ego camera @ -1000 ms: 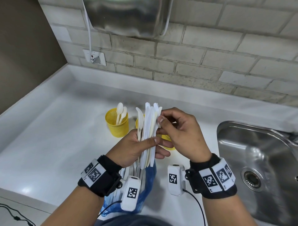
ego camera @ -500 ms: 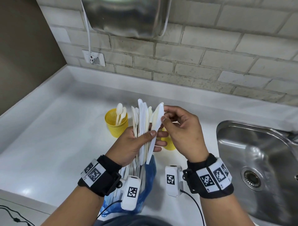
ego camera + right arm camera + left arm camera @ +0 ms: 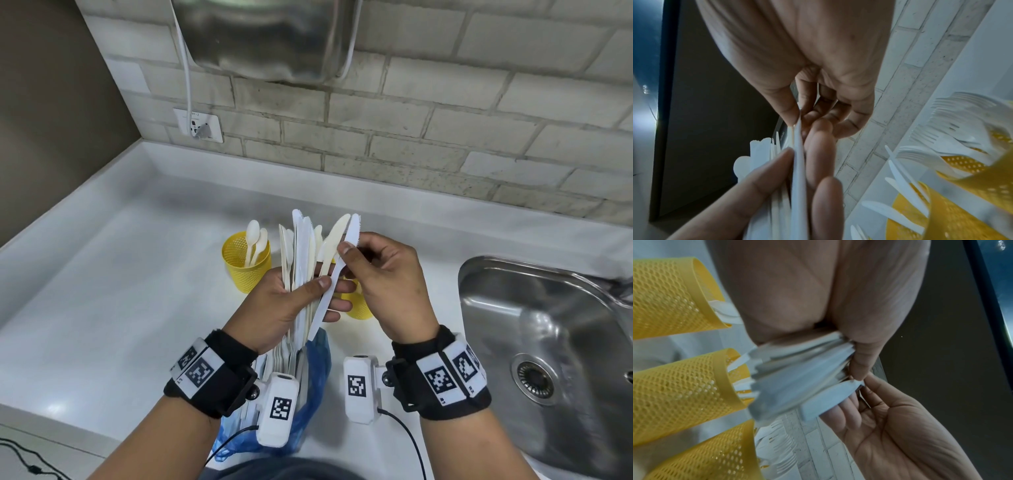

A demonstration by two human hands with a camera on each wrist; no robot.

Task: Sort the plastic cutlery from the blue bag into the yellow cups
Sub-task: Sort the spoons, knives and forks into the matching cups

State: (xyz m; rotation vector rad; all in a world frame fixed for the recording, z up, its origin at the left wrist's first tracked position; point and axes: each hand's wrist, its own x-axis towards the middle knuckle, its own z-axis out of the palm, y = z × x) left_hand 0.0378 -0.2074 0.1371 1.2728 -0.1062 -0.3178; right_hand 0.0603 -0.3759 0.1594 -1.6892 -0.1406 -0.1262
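Note:
My left hand [image 3: 308,294] grips a fanned bundle of white plastic cutlery [image 3: 299,253] upright above the counter; its handle ends [image 3: 797,378] show in the left wrist view. My right hand [image 3: 349,253] pinches the blade end of one white knife [image 3: 334,284] between thumb [image 3: 785,107] and fingers, tilting it away from the bundle. The knife's lower end still lies under my left thumb. A yellow mesh cup [image 3: 245,270] holds spoons. A second yellow cup [image 3: 359,308] is mostly hidden behind my hands. The blue bag [image 3: 311,387] lies below my left wrist.
The wrist views show three yellow cups, among them one with knives [image 3: 908,219] and one with forks [image 3: 972,155]. A steel sink [image 3: 548,342] is at the right. A brick wall with a socket [image 3: 200,126] runs behind the white counter [image 3: 120,291].
My right hand has drawn one white knife out of the bundle's top and tipped it to the right. The bundle in my left hand has fanned out and shifted slightly left.

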